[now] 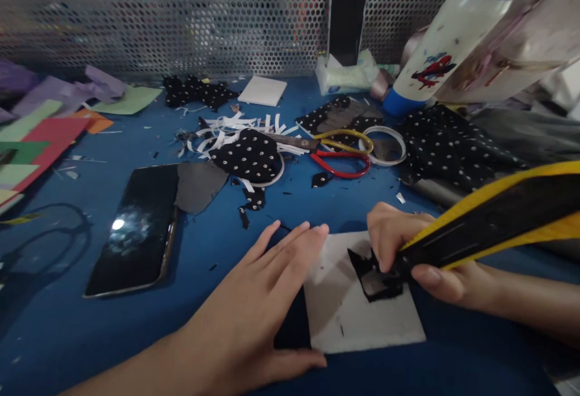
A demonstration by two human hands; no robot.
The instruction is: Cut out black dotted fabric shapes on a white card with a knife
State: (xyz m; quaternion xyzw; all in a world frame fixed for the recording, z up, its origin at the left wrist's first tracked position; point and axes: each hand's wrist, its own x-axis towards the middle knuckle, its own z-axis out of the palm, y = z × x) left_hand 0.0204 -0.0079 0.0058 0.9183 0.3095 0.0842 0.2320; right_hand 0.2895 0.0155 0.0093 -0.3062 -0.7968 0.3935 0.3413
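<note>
A square white board (335, 317) lies on the blue table, with a small black piece (378, 284) on top of it near its right side. My right hand (421, 251) grips a yellow and black tool (502, 221), its end down at the black piece; the tip is hidden. My left hand (258, 299) is spread flat at the board's left edge, fingers apart, holding nothing. Beneath it some dark material (296, 323) shows beside the board.
A phone (136, 233) lies left. Scissors (339, 154), paper strips, dotted black fabric (247, 156) and a tape ring (399, 148) are behind the hands. Farther back stand another phone (348, 19) and a white and blue bottle (444, 52); coloured paper (49, 142) is at far left.
</note>
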